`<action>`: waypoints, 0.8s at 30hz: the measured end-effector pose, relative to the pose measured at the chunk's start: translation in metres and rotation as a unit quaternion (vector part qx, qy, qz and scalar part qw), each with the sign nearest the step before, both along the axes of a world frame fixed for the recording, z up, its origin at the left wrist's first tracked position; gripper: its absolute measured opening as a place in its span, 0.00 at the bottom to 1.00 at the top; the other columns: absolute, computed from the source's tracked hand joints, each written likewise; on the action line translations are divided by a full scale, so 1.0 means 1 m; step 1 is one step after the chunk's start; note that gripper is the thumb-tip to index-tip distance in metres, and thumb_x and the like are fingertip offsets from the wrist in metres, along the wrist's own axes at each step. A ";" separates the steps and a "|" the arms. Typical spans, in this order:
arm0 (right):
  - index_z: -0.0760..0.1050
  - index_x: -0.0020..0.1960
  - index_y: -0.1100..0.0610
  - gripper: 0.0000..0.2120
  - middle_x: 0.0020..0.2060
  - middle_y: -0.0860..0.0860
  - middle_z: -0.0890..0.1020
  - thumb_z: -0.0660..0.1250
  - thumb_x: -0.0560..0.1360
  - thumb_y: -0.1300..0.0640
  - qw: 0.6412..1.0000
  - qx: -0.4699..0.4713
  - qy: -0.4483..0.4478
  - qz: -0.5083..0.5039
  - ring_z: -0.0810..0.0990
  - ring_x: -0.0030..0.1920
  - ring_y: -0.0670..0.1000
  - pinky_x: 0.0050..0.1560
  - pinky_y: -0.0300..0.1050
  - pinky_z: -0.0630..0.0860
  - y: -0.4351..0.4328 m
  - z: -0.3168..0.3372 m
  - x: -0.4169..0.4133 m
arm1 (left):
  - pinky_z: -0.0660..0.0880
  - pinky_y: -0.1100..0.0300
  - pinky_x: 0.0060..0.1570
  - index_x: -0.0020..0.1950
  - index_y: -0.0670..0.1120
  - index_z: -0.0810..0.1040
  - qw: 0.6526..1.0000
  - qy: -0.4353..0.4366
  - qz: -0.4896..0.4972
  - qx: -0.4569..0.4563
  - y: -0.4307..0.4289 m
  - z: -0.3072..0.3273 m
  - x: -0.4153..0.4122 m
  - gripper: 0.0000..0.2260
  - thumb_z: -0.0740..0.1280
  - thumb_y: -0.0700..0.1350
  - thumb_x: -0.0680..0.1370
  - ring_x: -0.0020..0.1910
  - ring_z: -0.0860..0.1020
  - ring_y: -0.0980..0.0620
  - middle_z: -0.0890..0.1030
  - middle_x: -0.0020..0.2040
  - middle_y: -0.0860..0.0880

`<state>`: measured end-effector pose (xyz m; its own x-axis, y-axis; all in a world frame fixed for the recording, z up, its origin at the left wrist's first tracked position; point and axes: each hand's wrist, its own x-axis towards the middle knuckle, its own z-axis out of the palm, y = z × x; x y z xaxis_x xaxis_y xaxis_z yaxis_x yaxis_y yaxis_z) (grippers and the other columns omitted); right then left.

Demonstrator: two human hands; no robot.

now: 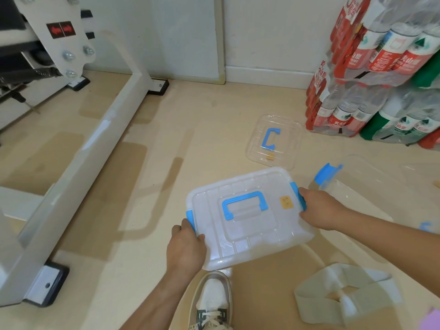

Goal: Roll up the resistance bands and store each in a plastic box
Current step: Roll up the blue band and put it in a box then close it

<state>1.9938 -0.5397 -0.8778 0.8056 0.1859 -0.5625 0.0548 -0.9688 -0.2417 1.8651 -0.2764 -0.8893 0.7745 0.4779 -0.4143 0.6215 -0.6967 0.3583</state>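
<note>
1. Underfoot, a beige smooth floor (pixel 147 120) met a white wall (pixel 262 32) at the far side. A white metal equipment frame (pixel 114 120) ran along the left. Several shrink-wrapped packs of bottled water (pixel 371 67) were stacked at far right.
2. Both forearms reached forward and down. The left hand (pixel 184 248) gripped the near-left end of a frosted clear plastic box (pixel 250 234), fingers curled by its blue latch (pixel 191 219). The right hand (pixel 319 208) gripped the opposite end, fingers wrapped at the latch there. The hands were well apart, with the box clamped between them.
3. The held box had its lid on. A blue carry handle (pixel 245 203) lay flat on top, with a yellow sticker (pixel 286 202) just beside it. The near edge of the box hung over the toe of a white lace-up shoe (pixel 210 303). Contents could not be made out through the frosted lid.
4. A second clear plastic box (pixel 357 186) stood open near the right hand, with a blue clip raised at its left end. Its interior was too glary to read.
5. A loose clear lid (pixel 273 151) with a blue handle lay flat on the floor beyond the held box, near the water packs.
6. A wide beige resistance band (pixel 345 296) lay unrolled in a flattened loop on the floor at lower right. It was apart from both boxes and neither hand touched it.
</note>
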 end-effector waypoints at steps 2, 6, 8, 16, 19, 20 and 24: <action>0.71 0.54 0.58 0.10 0.48 0.53 0.79 0.64 0.72 0.60 0.999 0.030 0.009 -0.030 0.77 0.47 0.55 0.43 0.45 0.75 -0.001 -0.001 0.000 | 0.67 0.59 0.42 0.66 0.43 0.65 0.999 -0.024 0.019 -0.031 0.002 -0.001 0.000 0.18 0.63 0.43 0.78 0.42 0.71 0.47 0.69 0.50 0.46; 0.69 0.66 0.55 0.24 0.51 0.54 0.78 0.69 0.71 0.60 0.984 0.132 0.050 -0.111 0.80 0.48 0.56 0.51 0.54 0.79 0.015 -0.004 -0.009 | 0.69 0.58 0.50 0.76 0.47 0.54 0.996 -0.045 0.035 -0.068 0.015 -0.001 0.008 0.32 0.66 0.45 0.75 0.60 0.72 0.43 0.68 0.65 0.43; 0.60 0.73 0.51 0.33 0.52 0.54 0.76 0.70 0.72 0.59 0.974 0.168 0.064 -0.136 0.81 0.49 0.58 0.50 0.55 0.80 0.028 -0.005 -0.014 | 0.68 0.53 0.61 0.76 0.48 0.56 0.998 -0.053 0.016 -0.022 0.023 0.001 0.014 0.33 0.68 0.47 0.74 0.67 0.67 0.42 0.66 0.69 0.42; 0.64 0.66 0.50 0.25 0.53 0.55 0.70 0.65 0.73 0.64 0.962 0.240 0.045 -0.122 0.73 0.43 0.52 0.44 0.40 0.74 0.079 -0.011 -0.021 | 0.67 0.57 0.64 0.69 0.60 0.69 0.942 -0.129 -0.310 0.003 -0.004 0.005 0.008 0.21 0.64 0.48 0.76 0.66 0.66 0.49 0.66 0.70 0.50; 0.68 0.64 0.53 0.21 0.53 0.51 0.71 0.63 0.73 0.65 0.947 0.279 0.056 -0.148 0.73 0.43 0.51 0.40 0.37 0.72 0.095 -0.008 -0.020 | 0.78 0.54 0.45 0.62 0.57 0.75 0.916 -0.133 -0.379 -0.009 -0.017 -0.002 0.006 0.23 0.66 0.38 0.70 0.51 0.73 0.45 0.73 0.56 0.46; 0.68 0.65 0.53 0.22 0.53 0.50 0.72 0.63 0.72 0.65 0.940 0.294 0.069 -0.161 0.75 0.45 0.51 0.45 0.41 0.75 0.099 -0.007 -0.019 | 0.78 0.54 0.36 0.58 0.55 0.76 0.912 -0.128 -0.389 -0.005 -0.020 -0.005 0.007 0.24 0.66 0.34 0.67 0.46 0.74 0.46 0.74 0.51 0.46; 0.63 0.71 0.47 0.29 0.67 0.44 0.71 0.63 0.73 0.63 0.926 0.321 0.128 -0.154 0.74 0.63 0.48 0.62 0.47 0.73 0.106 0.000 -0.015 | 0.76 0.51 0.32 0.57 0.47 0.75 0.912 -0.123 -0.386 0.065 -0.022 -0.008 0.024 0.26 0.62 0.29 0.62 0.43 0.69 0.45 0.68 0.47 0.45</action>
